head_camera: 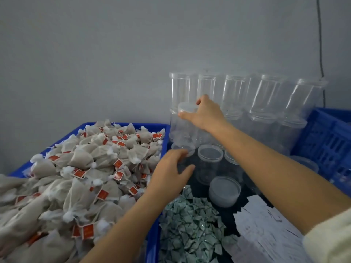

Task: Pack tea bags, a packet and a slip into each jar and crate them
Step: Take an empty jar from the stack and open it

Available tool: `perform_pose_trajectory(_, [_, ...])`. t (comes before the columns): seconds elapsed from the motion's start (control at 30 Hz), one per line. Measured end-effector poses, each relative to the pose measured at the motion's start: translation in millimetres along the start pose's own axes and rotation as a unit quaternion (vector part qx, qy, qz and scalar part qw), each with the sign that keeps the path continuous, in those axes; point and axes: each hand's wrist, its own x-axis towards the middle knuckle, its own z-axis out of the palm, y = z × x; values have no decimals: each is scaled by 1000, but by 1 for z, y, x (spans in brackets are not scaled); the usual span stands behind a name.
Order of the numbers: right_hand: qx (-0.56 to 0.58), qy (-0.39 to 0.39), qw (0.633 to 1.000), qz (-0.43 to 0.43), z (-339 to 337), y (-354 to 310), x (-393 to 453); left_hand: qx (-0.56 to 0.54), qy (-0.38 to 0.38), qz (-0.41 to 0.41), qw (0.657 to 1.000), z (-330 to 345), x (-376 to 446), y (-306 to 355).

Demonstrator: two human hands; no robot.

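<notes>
My right hand (205, 113) grips the white lid (187, 107) of a clear jar (180, 128) standing in the stack at the back. My left hand (171, 173) wraps around the side of a low clear jar (183, 150) just in front of it. A blue tray (161, 224) on the left is heaped with mesh tea bags (79, 168) bearing red tags. Small green packets (190, 224) lie in a pile below my left hand. White paper slips (266, 228) are spread to their right.
Stacked empty clear jars (266, 95) line the wall behind. An open jar (209, 154) and a loose lid (225, 190) sit in the middle. A blue slatted crate (326, 141) stands at the right. A black cable (321, 44) hangs down the wall.
</notes>
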Motion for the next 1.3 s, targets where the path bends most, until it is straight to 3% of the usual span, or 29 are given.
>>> perform_pose_trajectory(0.1, [107,-19,994,28,-17,6,-27,72,79,64,992,6,-5,6])
perform_pose_trajectory(0.2, [235,-71,962,123,-20,21,-63,175,96,138,970,15,-12,11])
perform_pose_trajectory(0.3, [379,-156,875,257,-18,44,-104,282,69,188,938,24,-18,15])
perform_pose_trajectory(0.4, [466,-209,786,348,-18,68,-140,382,34,266,884,28,-22,17])
perform_pose_trajectory(0.47, [482,-235,752,384,-19,81,-157,426,15,309,850,29,-25,16])
perform_pose_trajectory(0.57, [475,-267,732,408,-22,93,-173,437,-9,330,837,34,-31,18])
perform_pose_trajectory(0.97, [434,-177,829,306,-7,101,-184,445,19,341,828,44,-35,24])
perform_pose_trajectory(1.17, [325,-135,935,35,-13,110,-188,345,-37,253,903,42,-36,23])
perform_pose_trajectory(1.23, [226,-170,957,-69,-22,121,-188,290,-82,228,926,40,-37,18])
perform_pose_trajectory(1.3, [135,-222,955,-140,-33,134,-186,258,-134,214,933,39,-36,12])
